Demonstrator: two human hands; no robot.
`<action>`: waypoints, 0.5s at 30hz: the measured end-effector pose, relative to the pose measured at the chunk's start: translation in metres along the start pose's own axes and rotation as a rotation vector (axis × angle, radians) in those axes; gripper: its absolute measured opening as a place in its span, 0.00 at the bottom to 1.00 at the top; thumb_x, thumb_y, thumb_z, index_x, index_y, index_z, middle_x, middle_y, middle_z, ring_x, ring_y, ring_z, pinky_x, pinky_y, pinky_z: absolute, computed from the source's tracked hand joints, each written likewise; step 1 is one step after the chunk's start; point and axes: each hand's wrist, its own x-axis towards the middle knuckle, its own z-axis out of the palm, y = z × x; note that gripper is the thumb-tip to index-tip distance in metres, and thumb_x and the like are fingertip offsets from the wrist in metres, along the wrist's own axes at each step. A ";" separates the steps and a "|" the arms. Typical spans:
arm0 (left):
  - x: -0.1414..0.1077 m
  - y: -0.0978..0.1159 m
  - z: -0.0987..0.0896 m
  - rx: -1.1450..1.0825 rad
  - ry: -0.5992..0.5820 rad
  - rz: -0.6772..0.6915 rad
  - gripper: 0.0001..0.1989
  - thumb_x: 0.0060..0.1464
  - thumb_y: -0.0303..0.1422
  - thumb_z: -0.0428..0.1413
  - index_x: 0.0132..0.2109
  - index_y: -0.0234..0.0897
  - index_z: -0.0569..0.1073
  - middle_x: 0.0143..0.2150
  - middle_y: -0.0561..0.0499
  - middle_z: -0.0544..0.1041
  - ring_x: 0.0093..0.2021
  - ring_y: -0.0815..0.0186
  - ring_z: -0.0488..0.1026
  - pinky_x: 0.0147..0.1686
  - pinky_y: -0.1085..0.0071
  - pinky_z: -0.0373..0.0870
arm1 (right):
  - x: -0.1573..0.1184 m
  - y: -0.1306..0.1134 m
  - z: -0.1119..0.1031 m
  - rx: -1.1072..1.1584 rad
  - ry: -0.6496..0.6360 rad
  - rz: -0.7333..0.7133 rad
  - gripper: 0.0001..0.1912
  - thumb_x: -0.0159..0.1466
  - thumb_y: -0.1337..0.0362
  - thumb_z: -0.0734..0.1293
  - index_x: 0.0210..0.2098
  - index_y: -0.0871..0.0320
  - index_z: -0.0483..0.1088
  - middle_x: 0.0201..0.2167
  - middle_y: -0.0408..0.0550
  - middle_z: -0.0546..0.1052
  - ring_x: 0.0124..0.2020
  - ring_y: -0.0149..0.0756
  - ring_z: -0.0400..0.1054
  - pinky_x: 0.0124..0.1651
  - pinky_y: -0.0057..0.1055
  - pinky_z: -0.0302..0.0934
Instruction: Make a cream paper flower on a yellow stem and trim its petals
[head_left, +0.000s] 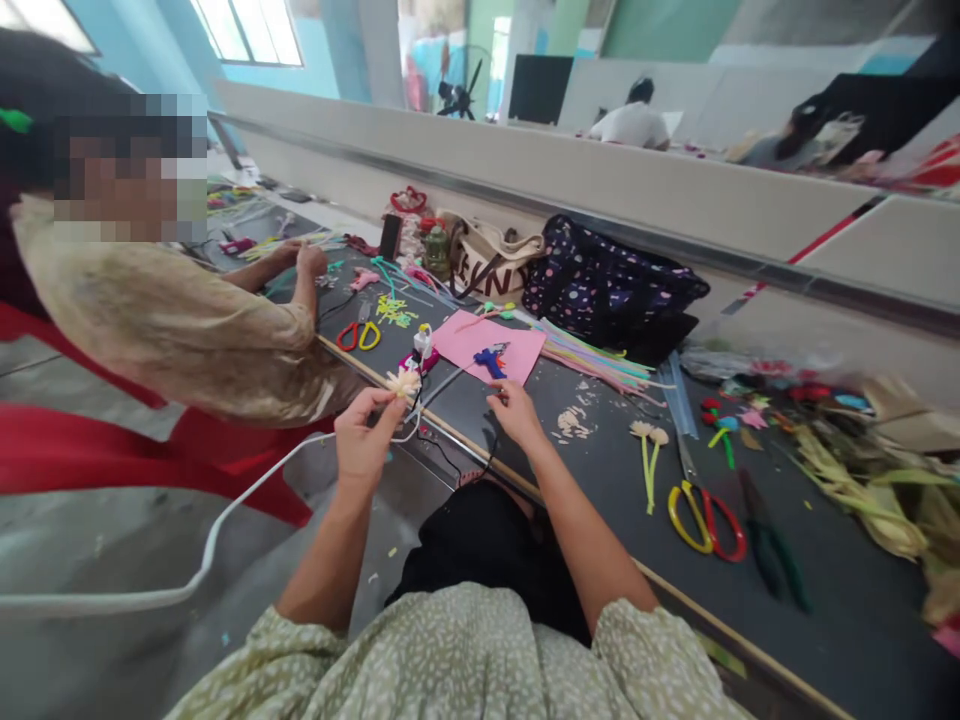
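Observation:
Between the thumb and fingers of my left hand is a cream-coloured flower with thin petals, held up by the table's front edge. My right hand is over the table with its fingers curled together; what they pinch, if anything, is too small to make out. Just beyond its fingertips, a blue glue gun lies on a sheet of pink paper. Behind the flower, a white plug sits in a pink socket block.
Red-and-yellow scissors, dark pliers and two flowers on green stems lie to the right. Pipe cleaners and a dark patterned bag are behind. A co-worker sits at left. A white cable crosses the floor side.

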 end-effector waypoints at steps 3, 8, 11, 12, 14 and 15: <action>-0.003 0.014 -0.015 0.026 0.096 0.055 0.11 0.43 0.37 0.68 0.31 0.36 0.78 0.27 0.53 0.76 0.27 0.70 0.70 0.28 0.75 0.68 | -0.026 -0.018 0.019 0.071 -0.111 -0.093 0.16 0.63 0.68 0.64 0.50 0.58 0.71 0.50 0.52 0.73 0.40 0.35 0.74 0.46 0.34 0.69; -0.018 0.032 -0.026 0.082 0.134 0.115 0.11 0.44 0.37 0.68 0.33 0.36 0.79 0.28 0.53 0.77 0.27 0.71 0.70 0.30 0.75 0.67 | -0.063 -0.034 0.038 0.121 -0.251 -0.194 0.14 0.62 0.70 0.66 0.48 0.59 0.72 0.46 0.51 0.74 0.39 0.34 0.74 0.44 0.33 0.69; -0.025 0.032 -0.020 0.045 0.118 0.108 0.11 0.43 0.36 0.68 0.33 0.35 0.79 0.29 0.53 0.77 0.28 0.71 0.71 0.31 0.75 0.67 | -0.076 -0.034 0.041 0.111 -0.276 -0.226 0.17 0.63 0.71 0.66 0.52 0.58 0.71 0.47 0.51 0.73 0.39 0.34 0.74 0.47 0.34 0.68; -0.027 0.031 -0.017 0.030 0.109 0.104 0.11 0.43 0.36 0.68 0.33 0.35 0.79 0.29 0.53 0.77 0.28 0.71 0.71 0.31 0.75 0.68 | -0.077 -0.034 0.042 0.100 -0.281 -0.235 0.18 0.63 0.71 0.66 0.53 0.58 0.70 0.48 0.51 0.73 0.38 0.33 0.73 0.48 0.34 0.67; -0.029 0.027 -0.011 0.009 0.088 0.087 0.11 0.43 0.36 0.68 0.33 0.35 0.79 0.29 0.53 0.77 0.28 0.71 0.72 0.31 0.75 0.68 | -0.074 -0.036 0.045 0.066 -0.287 -0.254 0.20 0.65 0.70 0.65 0.57 0.57 0.68 0.50 0.52 0.72 0.39 0.33 0.73 0.49 0.33 0.67; -0.029 0.025 -0.009 -0.001 0.078 0.076 0.11 0.43 0.36 0.69 0.32 0.35 0.79 0.28 0.53 0.77 0.28 0.70 0.72 0.31 0.75 0.68 | -0.069 -0.038 0.048 0.042 -0.288 -0.265 0.20 0.66 0.70 0.64 0.58 0.57 0.67 0.51 0.52 0.72 0.40 0.33 0.72 0.50 0.33 0.66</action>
